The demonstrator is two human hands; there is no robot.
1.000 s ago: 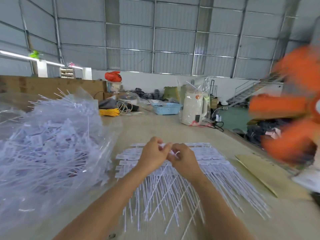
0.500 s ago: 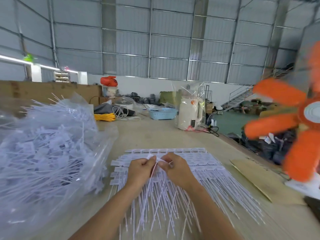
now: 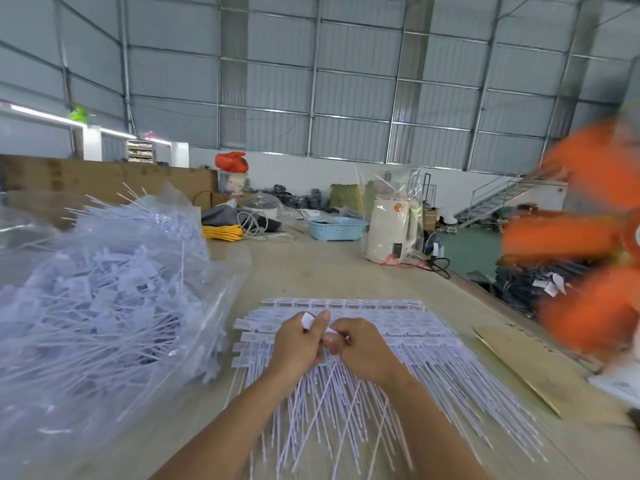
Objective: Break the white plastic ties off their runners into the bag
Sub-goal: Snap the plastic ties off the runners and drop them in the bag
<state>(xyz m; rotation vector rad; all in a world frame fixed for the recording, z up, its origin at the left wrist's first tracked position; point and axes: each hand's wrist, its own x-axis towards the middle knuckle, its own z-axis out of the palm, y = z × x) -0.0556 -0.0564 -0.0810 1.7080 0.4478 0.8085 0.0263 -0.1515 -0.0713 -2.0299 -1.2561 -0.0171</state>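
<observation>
Pinching one tie head (image 3: 307, 319), the left hand (image 3: 298, 341) has lifted it; the right hand (image 3: 360, 344) grips the runner (image 3: 331, 331) beside it; separation looks underway above the sheet of ties (image 3: 408, 327).

We see both hands meet over a fanned stack of white ties (image 3: 398, 327) lying on the table (image 3: 322, 271). The left hand (image 3: 296, 342) pinches a tie head between thumb and fingers; the right hand (image 3: 362, 348) grips another piece just beside it, thumbs nearly touching. A clear bag (image 3: 104, 289) heaped with loose ties sits at left, and blurred orange fan blades (image 3: 588, 237) spin at right
</observation>
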